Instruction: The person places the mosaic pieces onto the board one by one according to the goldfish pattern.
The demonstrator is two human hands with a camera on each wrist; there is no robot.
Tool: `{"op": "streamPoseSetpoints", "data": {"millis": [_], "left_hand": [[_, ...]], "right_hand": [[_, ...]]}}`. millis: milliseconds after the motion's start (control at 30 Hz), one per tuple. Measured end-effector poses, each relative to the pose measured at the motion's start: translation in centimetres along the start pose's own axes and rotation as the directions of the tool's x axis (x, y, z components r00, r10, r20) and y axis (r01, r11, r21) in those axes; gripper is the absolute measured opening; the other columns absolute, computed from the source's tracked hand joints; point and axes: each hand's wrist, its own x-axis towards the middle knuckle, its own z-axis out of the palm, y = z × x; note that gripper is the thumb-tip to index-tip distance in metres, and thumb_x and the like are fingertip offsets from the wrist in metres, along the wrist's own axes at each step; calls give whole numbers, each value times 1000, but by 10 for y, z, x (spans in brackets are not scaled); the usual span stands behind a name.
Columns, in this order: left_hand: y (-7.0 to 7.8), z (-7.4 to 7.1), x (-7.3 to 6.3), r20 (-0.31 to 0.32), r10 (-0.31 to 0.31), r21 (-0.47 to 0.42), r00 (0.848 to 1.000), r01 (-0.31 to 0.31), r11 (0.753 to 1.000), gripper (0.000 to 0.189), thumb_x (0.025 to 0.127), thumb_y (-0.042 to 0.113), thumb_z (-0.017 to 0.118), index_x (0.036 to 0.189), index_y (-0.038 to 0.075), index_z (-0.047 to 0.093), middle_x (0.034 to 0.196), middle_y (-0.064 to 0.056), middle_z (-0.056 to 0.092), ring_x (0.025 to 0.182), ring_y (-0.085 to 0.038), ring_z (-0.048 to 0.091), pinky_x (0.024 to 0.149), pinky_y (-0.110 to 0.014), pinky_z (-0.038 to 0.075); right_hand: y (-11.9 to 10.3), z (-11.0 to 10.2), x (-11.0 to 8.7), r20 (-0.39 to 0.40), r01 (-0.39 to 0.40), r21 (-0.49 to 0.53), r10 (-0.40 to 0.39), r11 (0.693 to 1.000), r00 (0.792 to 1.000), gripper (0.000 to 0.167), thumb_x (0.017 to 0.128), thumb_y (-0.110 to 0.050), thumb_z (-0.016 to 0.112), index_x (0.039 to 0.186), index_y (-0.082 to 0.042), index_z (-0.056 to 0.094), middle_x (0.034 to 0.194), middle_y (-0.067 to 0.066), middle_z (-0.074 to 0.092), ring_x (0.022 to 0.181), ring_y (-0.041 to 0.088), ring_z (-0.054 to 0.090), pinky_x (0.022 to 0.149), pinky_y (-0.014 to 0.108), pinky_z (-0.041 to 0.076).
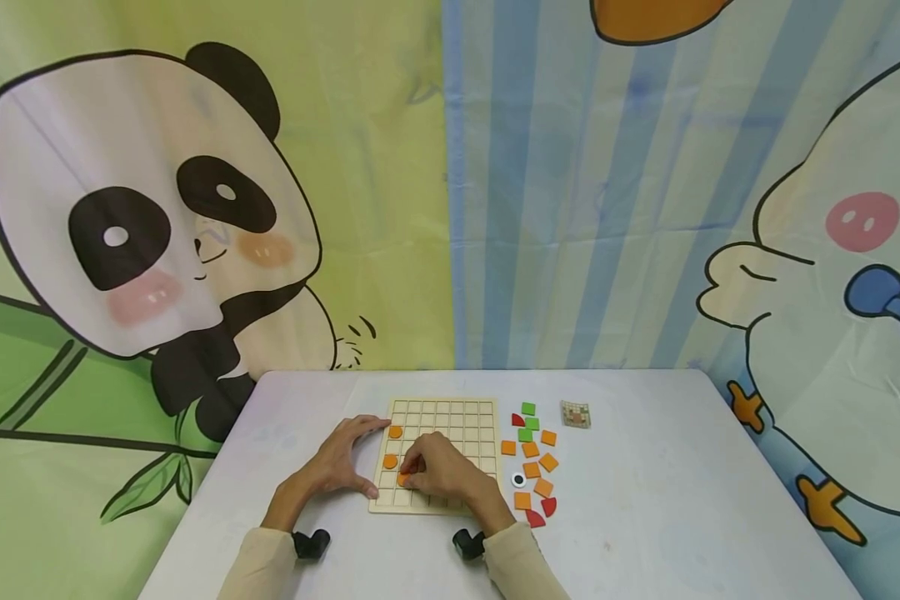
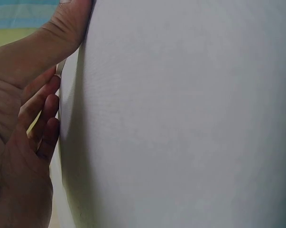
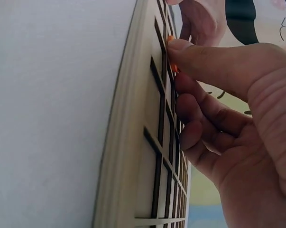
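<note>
A pale wooden board with a grid of square cells lies flat on the table. Along its left edge rests my left hand, thumb near the lower corner and fingertips near the upper part, spread apart. My right hand is over the board's lower left area, pinching an orange round piece between thumb and fingers. In the right wrist view, a bit of that orange piece shows at the thumb tip, close against the grid. Two more orange discs, an upper one and a lower one, sit in left-hand cells.
Right of the board lie loose pieces: several orange squares, green squares, red quarter-circles and a white disc with a black centre. A small patterned card lies farther right on the white table.
</note>
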Motion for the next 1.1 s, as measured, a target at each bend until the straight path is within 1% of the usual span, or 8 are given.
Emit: {"op": "streamPoseSetpoints", "data": {"millis": [100, 267, 400, 500, 600, 733, 900, 1100], "left_hand": [[0, 0, 0, 1, -1, 4, 1000, 1, 1000, 128, 46, 52, 110, 158, 18, 58, 156, -7, 61, 138, -34, 55, 118, -66, 46], [1, -1, 0, 1, 2, -1, 1000, -2, 1000, 128, 46, 52, 110, 157, 17, 59, 156, -9, 61, 138, -35, 55, 118, -67, 46], [1, -1, 0, 5, -3, 1, 1000, 3, 1000, 127, 47, 52, 109, 158, 17, 58, 157, -10, 60, 139, -36, 55, 119, -68, 45], [2, -1, 0, 0, -1, 16, 1000, 1, 1000, 126, 47, 54, 109, 157, 16, 58, 157, -9, 60, 139, -37, 55, 119, -68, 45], [3, -1, -1, 2, 6, 9, 1000, -6, 1000, 127, 46, 53, 109, 157, 16, 59, 156, -11, 60, 139, -37, 55, 119, -68, 45], [3, -1, -2, 10, 5, -1, 1000, -5, 1000, 129, 45, 51, 110, 157, 16, 58, 156, -11, 60, 139, -37, 55, 119, -68, 45], [3, -1, -2, 7, -13, 10, 1000, 13, 1000, 129, 45, 51, 110, 158, 17, 57, 157, -10, 60, 140, -36, 54, 120, -68, 45], [3, -1, -3, -3, -16, 16, 1000, 16, 1000, 129, 45, 50, 111, 158, 16, 57, 157, -10, 60, 139, -37, 54, 121, -67, 45]], "right_hand": [[-3, 0, -2, -2, -13, -15, 13, 1000, 1000, 6, 92, -10, 87, 98, -11, 86, 94, -4, 80, 81, 0, 65, 74, 15, 55], [-4, 1, -5, 7, -42, -22, 42, 999, 999, 14, 93, -13, 85, 107, -12, 86, 102, -8, 80, 90, 0, 68, 82, 17, 58], [-5, 1, -6, 6, -41, -45, 42, 998, 999, 19, 93, -16, 86, 111, -11, 85, 105, -7, 80, 95, 2, 69, 87, 18, 59], [-6, -1, -8, -7, -52, -37, 51, 998, 999, 24, 91, -19, 87, 114, -10, 84, 108, -6, 79, 96, 3, 68, 88, 19, 58], [-9, -3, -11, -35, -47, -23, 46, 999, 998, 29, 91, -20, 87, 117, -9, 83, 108, -3, 78, 95, 6, 67, 87, 20, 56], [-13, -12, -19, -77, -8, -10, 7, 1000, 997, 32, 92, -20, 87, 120, -5, 82, 110, 5, 80, 99, 15, 71, 89, 24, 58], [-12, -35, -38, -95, -3, -8, 3, 1000, 995, 33, 92, -20, 87, 119, -3, 81, 111, 11, 79, 102, 26, 72, 90, 28, 59], [4, -61, -77, -108, -50, -2, 49, 999, 993, 28, 91, -13, 87, 117, -4, 81, 107, 11, 77, 97, 27, 68, 86, 32, 58]]}}
